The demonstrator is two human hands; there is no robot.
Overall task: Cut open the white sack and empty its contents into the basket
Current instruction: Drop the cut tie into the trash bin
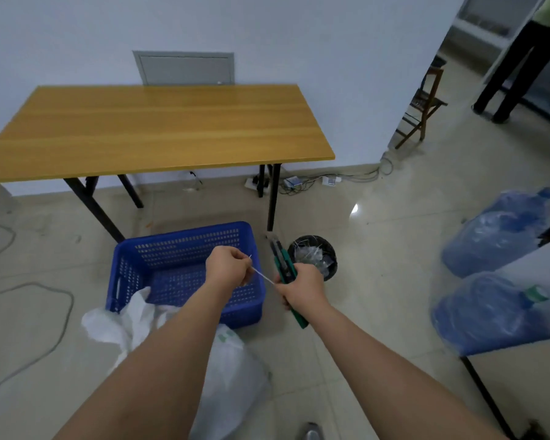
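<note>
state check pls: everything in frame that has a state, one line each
left hand: pinches one end of a thin white tie.
right hand: grips green-handled cutters.
thin white tie: stretched between the two hands.
green-handled cutters: held, blades pointing away; open or closed unclear.
white sack: on the floor, crumpled, against the basket's near side.
blue basket: upright, looks empty.
black bin: upright, holds clear plastic scraps.

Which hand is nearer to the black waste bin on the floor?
The right hand. It grips the green cutters and sits right beside the black waste bin, overlapping its near-left rim in the view. The left hand is farther left, above the blue basket.
</note>
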